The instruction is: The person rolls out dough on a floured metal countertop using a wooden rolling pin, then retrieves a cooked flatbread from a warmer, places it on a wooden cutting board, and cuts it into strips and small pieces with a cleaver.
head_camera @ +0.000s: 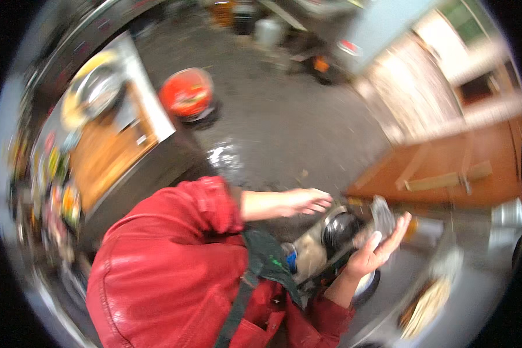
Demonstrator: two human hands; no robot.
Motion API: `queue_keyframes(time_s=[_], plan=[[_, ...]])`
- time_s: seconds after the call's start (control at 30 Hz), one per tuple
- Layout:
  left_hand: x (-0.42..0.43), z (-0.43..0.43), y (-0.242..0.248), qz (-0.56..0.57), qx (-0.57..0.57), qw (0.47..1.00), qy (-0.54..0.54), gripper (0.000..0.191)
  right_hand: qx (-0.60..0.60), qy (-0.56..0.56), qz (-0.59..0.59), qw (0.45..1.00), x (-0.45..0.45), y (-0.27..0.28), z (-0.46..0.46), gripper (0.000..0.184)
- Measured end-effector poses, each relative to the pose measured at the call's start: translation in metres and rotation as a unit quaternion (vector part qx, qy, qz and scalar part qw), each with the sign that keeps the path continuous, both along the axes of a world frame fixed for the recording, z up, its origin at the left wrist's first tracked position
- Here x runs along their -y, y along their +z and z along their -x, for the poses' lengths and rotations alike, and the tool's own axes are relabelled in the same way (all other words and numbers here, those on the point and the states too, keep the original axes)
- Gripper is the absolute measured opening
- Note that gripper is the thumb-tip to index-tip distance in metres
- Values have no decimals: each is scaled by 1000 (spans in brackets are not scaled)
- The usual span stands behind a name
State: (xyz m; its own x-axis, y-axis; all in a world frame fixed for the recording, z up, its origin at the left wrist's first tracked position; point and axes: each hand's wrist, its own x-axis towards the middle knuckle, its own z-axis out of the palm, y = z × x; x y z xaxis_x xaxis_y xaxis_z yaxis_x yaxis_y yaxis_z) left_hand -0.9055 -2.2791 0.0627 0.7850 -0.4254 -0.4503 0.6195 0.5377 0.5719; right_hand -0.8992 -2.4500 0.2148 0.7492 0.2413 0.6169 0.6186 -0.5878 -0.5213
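My left hand (306, 202) reaches out from a rolled red sleeve with its fingers loosely extended and blurred, and nothing shows in it. My right hand (374, 252) is raised at the lower right, thumb and fingers spread apart. A clear, crinkled plastic item (383, 217) appears in the gap between thumb and fingers; blur hides whether I hold it or it lies behind. Between and below the hands is a black rounded object (341, 228), perhaps a bag or lid. A beige item (311, 256) and a small blue thing (291, 261) are beside it.
At the left stands a table with a wooden board (108, 161) and a metal bowl (102, 89). A red bucket (187, 93) is on the dark floor (278, 113). A brown cabinet (452, 169) and a grey counter (417, 278) bearing a pale stack (428, 309) lie at right.
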Motion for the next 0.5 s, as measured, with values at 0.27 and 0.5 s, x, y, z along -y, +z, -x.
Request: queue_keyframes(time_s=[0.27, 0.5], plan=[[-45, 81, 32, 230, 96, 906, 341, 57, -291, 313, 94, 899, -87, -184, -10, 62], [-78, 226, 12, -89, -75, 887, 447, 41, -581, 310, -15, 752, -88, -246, 58, 40]])
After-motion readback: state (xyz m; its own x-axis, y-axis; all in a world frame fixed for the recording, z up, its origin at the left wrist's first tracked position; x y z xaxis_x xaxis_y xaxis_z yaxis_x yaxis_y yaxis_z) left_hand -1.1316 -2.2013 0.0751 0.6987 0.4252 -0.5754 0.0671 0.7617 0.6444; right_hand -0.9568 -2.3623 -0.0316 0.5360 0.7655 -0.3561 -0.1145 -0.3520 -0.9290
